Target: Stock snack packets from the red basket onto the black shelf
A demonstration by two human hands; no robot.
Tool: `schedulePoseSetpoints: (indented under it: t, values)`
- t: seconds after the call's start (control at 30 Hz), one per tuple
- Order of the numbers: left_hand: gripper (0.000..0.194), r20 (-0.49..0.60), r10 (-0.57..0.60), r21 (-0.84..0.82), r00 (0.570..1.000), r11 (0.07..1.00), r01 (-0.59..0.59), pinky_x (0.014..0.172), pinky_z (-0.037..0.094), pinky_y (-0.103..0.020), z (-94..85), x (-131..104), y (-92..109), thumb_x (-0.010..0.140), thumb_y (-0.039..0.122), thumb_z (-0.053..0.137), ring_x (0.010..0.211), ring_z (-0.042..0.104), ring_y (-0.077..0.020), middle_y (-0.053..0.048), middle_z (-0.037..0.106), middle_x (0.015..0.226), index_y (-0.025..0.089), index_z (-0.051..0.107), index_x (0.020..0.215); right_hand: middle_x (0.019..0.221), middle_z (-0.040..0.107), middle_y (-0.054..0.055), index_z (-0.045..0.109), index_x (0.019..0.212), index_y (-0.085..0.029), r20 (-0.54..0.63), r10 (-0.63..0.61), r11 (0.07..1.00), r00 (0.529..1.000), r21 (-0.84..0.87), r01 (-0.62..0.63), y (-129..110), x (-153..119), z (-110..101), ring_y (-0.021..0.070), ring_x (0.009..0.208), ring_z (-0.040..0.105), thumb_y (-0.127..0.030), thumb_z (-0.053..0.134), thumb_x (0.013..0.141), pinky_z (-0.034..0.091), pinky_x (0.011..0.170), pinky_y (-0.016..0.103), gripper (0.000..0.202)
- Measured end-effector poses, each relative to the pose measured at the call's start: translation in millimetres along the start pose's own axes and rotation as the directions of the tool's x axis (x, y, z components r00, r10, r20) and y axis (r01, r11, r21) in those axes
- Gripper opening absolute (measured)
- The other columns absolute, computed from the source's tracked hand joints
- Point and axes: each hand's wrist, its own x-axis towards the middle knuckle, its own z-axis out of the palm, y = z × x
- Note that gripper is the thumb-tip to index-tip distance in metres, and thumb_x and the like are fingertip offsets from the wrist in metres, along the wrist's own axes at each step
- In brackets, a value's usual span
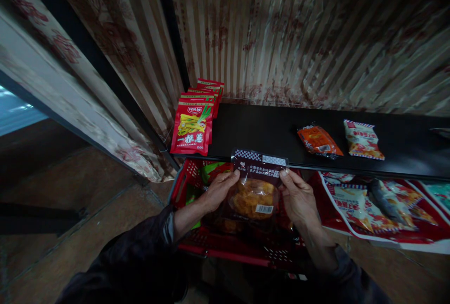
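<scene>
A dark snack bag (pixel 253 187) with a clear window onto orange-yellow food is held upright between both hands. My left hand (pixel 220 190) pinches its upper left side, thumb on the front. On the upper right side, my right hand (pixel 298 195) grips it the same way. Behind and below the bag is a red basket (pixel 228 251) holding green and red packets, partly hidden by the bag and hands. Several red snack packets (pixel 192 126) stand in a row at the left end of the black shelf (pixel 253 123).
An orange packet (pixel 318 141) and a white-and-red packet (pixel 364 139) lie on the shelf to the right. Below them a red and white bin (pixel 333 217) holds more packets. Patterned curtains (pixel 281 37) hang behind; a dark post (pixel 172 27) rises at the left.
</scene>
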Motion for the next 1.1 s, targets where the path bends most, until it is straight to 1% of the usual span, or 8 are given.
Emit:
schedulePoseSetpoints:
  t: [0.13,0.37,0.47,0.6,0.7,0.83,0.97,1.1]
  values:
    - [0.05,-0.045,0.036,-0.093,0.998,0.995,-0.04,0.083,0.048,-0.034,-0.6,4.2,11.2,0.068,0.063,0.074,0.088,0.066,-0.0234,-0.006,0.074,0.084,0.015,0.072,0.081,0.098,0.076,0.004,0.075,0.101,-0.024,0.113,0.029,1.0,0.993,0.003,-0.03,-1.0,-1.8,3.6,0.0166,0.083,0.069,-0.046,0.081,0.07,0.055,0.076,0.03,0.038]
    - [0.051,-0.265,0.122,-0.28,0.956,0.939,-0.198,0.087,0.05,-0.036,-8.8,12.0,39.3,0.06,0.058,0.082,0.093,0.068,-0.0241,-0.007,0.075,0.091,0.016,0.071,0.086,0.103,0.076,0.006,0.075,0.101,-0.025,0.209,0.118,0.992,0.971,-0.058,-0.109,5.9,-1.4,3.1,0.0178,0.092,0.068,-0.05,0.081,0.069,0.053,0.081,0.029,0.042]
    - [0.05,-0.333,0.144,-0.317,0.932,0.914,-0.254,0.083,0.052,-0.033,-13.6,14.7,44.0,0.061,0.055,0.083,0.088,0.069,-0.0213,-0.006,0.075,0.091,0.016,0.069,0.089,0.101,0.077,0.004,0.077,0.097,-0.025,0.239,0.195,0.981,0.951,-0.05,-0.189,8.5,-3.3,5.2,0.016,0.084,0.069,-0.048,0.086,0.063,0.054,0.076,0.027,0.042]
    - [0.045,-0.371,0.136,-0.325,0.919,0.908,-0.266,0.081,0.052,-0.031,-16.2,16.9,42.2,0.066,0.055,0.08,0.086,0.069,-0.0202,-0.006,0.074,0.088,0.016,0.067,0.086,0.083,0.077,0.002,0.077,0.091,-0.023,0.228,0.252,0.968,0.941,-0.044,-0.248,9.1,-8.5,13.4,0.014,0.067,0.067,-0.042,0.09,0.055,0.055,0.067,0.027,0.043]
    - [0.042,-0.323,0.12,-0.339,0.939,0.912,-0.233,0.088,0.051,-0.035,-14.8,14.8,41.5,0.07,0.052,0.078,0.093,0.068,-0.0218,-0.006,0.074,0.091,0.016,0.067,0.089,0.082,0.077,0.001,0.077,0.085,-0.023,0.194,0.244,0.969,0.95,-0.019,-0.245,9.5,-10.9,18.8,0.0144,0.066,0.067,-0.037,0.092,0.051,0.057,0.064,0.028,0.04]
    - [0.042,-0.132,0.105,-0.381,0.986,0.913,-0.148,0.101,0.045,-0.041,-11.4,7.1,44.6,0.073,0.042,0.079,0.113,0.062,-0.0268,-0.009,0.071,0.11,0.016,0.067,0.105,0.085,0.077,0.0,0.077,0.084,-0.024,0.13,0.237,0.969,0.963,0.045,-0.244,12.7,-8.9,18.0,0.015,0.07,0.069,-0.033,0.093,0.049,0.059,0.062,0.027,0.039]
    - [0.067,0.043,0.1,-0.351,0.994,0.933,-0.078,0.111,0.034,-0.044,-8.5,0.8,41.9,0.07,0.025,0.08,0.127,0.053,-0.0285,-0.011,0.064,0.128,0.019,0.055,0.132,0.089,0.078,0.001,0.076,0.084,-0.025,0.089,0.214,0.968,0.973,0.112,-0.223,14.9,-4.8,13.5,0.0173,0.073,0.072,-0.03,0.093,0.049,0.062,0.065,0.03,0.04]
    - [0.091,0.115,0.054,-0.276,0.992,0.961,-0.021,0.109,0.038,-0.045,-4.4,-1.0,33.6,0.066,0.016,0.081,0.127,0.052,-0.029,-0.011,0.058,0.136,0.024,0.039,0.146,0.089,0.078,0.0,0.076,0.084,-0.025,0.057,0.221,0.962,0.974,0.151,-0.227,13.3,-2.7,12.3,0.0159,0.075,0.072,-0.03,0.095,0.047,0.062,0.067,0.028,0.042]
